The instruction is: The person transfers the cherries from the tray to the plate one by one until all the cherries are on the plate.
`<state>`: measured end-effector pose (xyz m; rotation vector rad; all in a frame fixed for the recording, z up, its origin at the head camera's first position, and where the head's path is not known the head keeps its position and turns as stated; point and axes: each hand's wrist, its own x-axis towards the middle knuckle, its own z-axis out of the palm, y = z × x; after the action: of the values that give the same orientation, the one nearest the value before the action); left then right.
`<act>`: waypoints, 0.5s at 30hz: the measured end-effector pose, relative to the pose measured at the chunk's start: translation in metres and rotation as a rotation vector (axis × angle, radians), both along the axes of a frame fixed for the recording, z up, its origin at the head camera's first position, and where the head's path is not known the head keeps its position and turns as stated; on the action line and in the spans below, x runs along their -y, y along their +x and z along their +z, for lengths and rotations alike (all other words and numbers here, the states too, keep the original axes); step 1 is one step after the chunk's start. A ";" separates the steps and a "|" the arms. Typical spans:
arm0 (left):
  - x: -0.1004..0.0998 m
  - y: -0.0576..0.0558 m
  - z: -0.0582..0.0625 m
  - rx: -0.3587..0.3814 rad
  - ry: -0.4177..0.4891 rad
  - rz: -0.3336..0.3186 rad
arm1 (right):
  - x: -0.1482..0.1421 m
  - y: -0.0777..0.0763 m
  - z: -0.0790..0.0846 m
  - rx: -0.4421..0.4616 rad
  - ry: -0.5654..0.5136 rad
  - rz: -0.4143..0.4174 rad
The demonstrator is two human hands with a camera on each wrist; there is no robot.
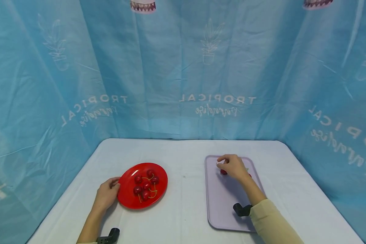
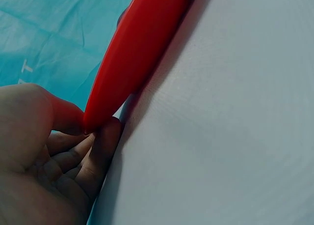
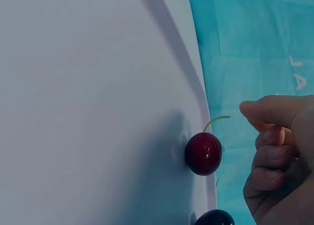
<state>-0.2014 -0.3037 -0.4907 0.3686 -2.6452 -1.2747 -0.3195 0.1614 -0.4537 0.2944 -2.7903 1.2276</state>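
My left hand (image 1: 106, 195) grips the left rim of a red plate (image 1: 126, 200). In the left wrist view the plate's edge (image 2: 125, 58) sits between thumb and fingers. Several dark red cherries (image 1: 146, 185) with green stems lie on it. Above the far part of a pale purple tray (image 1: 219, 213), my right hand (image 1: 233, 166) hovers with a small gap between thumb and forefinger. Just beside its fingertips, a cherry (image 3: 203, 154) on the tray points its curved stem towards the thumb without visible contact. Another cherry (image 3: 215, 218) shows partly at the bottom of the right wrist view.
A white-covered table (image 1: 183, 217) bears plate and tray, with a stretch of cloth between them. Blue printed curtains (image 1: 183, 74) hang behind and along both sides. A dark wrist camera mount (image 1: 242, 210) on the right wrist hangs over the tray.
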 end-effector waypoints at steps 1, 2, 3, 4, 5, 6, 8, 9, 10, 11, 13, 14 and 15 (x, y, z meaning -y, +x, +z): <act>0.000 0.000 0.000 -0.002 -0.002 -0.001 | -0.001 -0.001 0.000 -0.004 0.002 -0.005; 0.000 -0.001 0.000 -0.005 -0.002 -0.001 | -0.001 -0.002 0.000 -0.008 0.007 -0.005; 0.000 -0.001 0.000 -0.007 -0.003 0.000 | -0.002 -0.003 -0.001 -0.011 0.009 -0.005; 0.000 -0.001 0.000 -0.008 -0.006 0.002 | -0.002 -0.004 -0.002 -0.013 0.018 -0.002; -0.001 -0.001 0.000 -0.003 -0.005 0.006 | -0.003 -0.006 -0.002 -0.013 0.026 0.001; -0.001 -0.001 0.000 -0.002 -0.002 0.007 | -0.003 -0.007 -0.003 -0.011 0.033 0.002; -0.001 -0.001 0.000 0.002 0.002 0.012 | -0.003 -0.010 -0.005 -0.004 0.042 0.001; -0.001 0.000 0.000 0.004 0.004 0.013 | -0.003 -0.012 -0.007 0.001 0.045 -0.004; -0.001 0.000 0.000 0.007 0.006 0.014 | -0.002 -0.013 -0.008 0.008 0.049 -0.008; -0.001 0.000 0.000 0.008 0.009 0.014 | -0.002 -0.014 -0.009 0.014 0.051 -0.013; -0.001 0.001 0.000 0.009 0.009 0.015 | -0.002 -0.017 -0.013 0.018 0.061 -0.019; -0.001 0.001 0.000 0.010 0.008 0.015 | -0.001 -0.017 -0.014 0.018 0.065 -0.022; -0.002 0.001 0.000 0.010 0.008 0.015 | -0.001 -0.018 -0.016 0.015 0.072 -0.025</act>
<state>-0.2004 -0.3021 -0.4904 0.3958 -2.6413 -1.2831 -0.3378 0.1620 -0.4693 0.2545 -2.8467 1.1307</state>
